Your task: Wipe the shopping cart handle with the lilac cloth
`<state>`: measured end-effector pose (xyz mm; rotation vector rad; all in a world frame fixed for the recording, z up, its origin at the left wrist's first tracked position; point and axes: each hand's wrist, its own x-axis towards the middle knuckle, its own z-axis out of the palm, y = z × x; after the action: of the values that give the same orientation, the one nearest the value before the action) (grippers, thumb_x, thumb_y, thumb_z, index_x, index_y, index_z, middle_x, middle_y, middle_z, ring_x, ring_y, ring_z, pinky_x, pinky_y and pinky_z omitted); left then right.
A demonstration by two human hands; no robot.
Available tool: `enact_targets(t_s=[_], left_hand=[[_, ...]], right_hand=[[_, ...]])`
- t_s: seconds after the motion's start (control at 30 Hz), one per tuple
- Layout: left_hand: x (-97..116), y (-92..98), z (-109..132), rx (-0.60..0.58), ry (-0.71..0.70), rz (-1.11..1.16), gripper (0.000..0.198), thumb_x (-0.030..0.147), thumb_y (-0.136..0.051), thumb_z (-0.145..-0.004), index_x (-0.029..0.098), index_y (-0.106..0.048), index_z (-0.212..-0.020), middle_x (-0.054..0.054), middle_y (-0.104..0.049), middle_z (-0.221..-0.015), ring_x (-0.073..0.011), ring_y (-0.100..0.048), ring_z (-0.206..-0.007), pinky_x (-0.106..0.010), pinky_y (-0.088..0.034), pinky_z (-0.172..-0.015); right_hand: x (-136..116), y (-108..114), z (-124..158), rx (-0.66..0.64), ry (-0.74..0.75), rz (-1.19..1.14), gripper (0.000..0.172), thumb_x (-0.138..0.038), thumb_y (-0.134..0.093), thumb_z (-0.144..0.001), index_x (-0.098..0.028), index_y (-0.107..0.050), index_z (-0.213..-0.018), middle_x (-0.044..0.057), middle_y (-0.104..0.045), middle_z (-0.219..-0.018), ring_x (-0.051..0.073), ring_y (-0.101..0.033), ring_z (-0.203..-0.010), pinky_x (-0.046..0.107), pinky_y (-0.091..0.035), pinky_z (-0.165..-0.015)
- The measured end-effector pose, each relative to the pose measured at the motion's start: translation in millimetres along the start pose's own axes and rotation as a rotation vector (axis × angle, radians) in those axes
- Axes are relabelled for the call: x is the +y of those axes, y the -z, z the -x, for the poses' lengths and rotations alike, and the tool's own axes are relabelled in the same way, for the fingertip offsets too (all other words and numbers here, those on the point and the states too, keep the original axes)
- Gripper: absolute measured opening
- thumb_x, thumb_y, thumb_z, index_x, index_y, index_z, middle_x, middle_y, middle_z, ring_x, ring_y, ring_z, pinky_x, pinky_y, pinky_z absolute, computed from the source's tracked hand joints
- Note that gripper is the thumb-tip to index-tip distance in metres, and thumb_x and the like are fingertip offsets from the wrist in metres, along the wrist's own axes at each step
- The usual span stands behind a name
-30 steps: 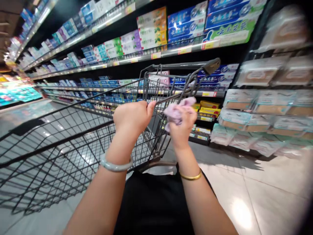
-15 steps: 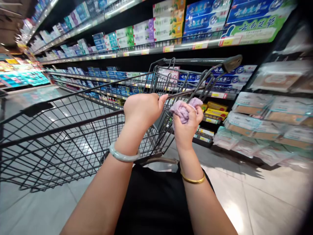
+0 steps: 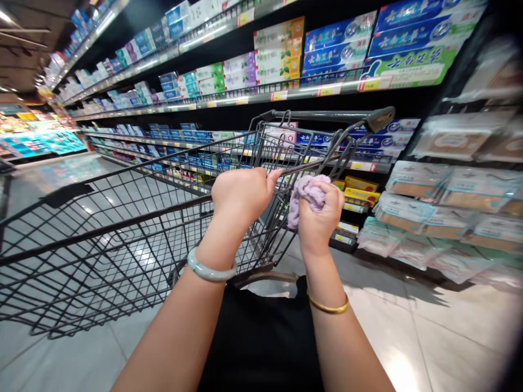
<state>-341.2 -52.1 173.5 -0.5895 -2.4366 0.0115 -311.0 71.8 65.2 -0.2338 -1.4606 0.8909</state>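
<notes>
A dark metal shopping cart [image 3: 122, 231] stands sideways across the view, its basket to the left and its handle [image 3: 322, 116] at the upper right. My left hand [image 3: 241, 193] is closed around the cart's near top rail, with the thumb lying along it. A jade-coloured bangle circles that wrist. My right hand [image 3: 322, 215] grips a crumpled lilac cloth [image 3: 304, 196] beside the rear end of the same rail. Whether the cloth touches the metal I cannot tell. A gold bangle is on the right wrist.
Beyond the cart runs a long shelf [image 3: 220, 99] stacked with toothpaste boxes [image 3: 335, 49] and price tags. At the right hang several clear packs [image 3: 425, 209]. Yellow boxes [image 3: 359, 190] sit low on the shelf. Grey floor tiles [image 3: 379, 337] lie below.
My right hand has turned and its fingers have closed more tightly, bunching the cloth. The left hand keeps its hold on the rail. The whole view has shifted slightly.
</notes>
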Motion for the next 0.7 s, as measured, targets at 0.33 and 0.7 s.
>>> enact_targets(t_s=[0.33,0.7], left_hand=[[-2,-0.9,-1,0.013,-0.005,-0.006,0.088,0.066,-0.004,-0.1,0.017,-0.078,-0.096,-0.019,-0.074,-0.081,-0.0345,-0.071,-0.079,-0.038,-0.043,-0.065],[-3,0.0,-2,0.007,-0.029,-0.048,0.086,0.065,-0.003,-0.1,0.019,-0.076,-0.093,-0.017,-0.074,-0.078,-0.0336,-0.071,-0.075,-0.036,-0.039,-0.06]], right_hand=[[6,2,-3,-0.004,0.011,-0.023,0.03,-0.014,-0.063,-0.078,-0.025,-0.065,-0.107,0.006,-0.062,-0.112,0.024,-0.06,-0.116,0.047,-0.049,-0.107],[5,-1,3,-0.06,0.021,-0.038,0.033,-0.012,-0.064,-0.079,-0.026,-0.067,-0.108,0.007,-0.061,-0.116,0.023,-0.061,-0.117,0.044,-0.052,-0.104]])
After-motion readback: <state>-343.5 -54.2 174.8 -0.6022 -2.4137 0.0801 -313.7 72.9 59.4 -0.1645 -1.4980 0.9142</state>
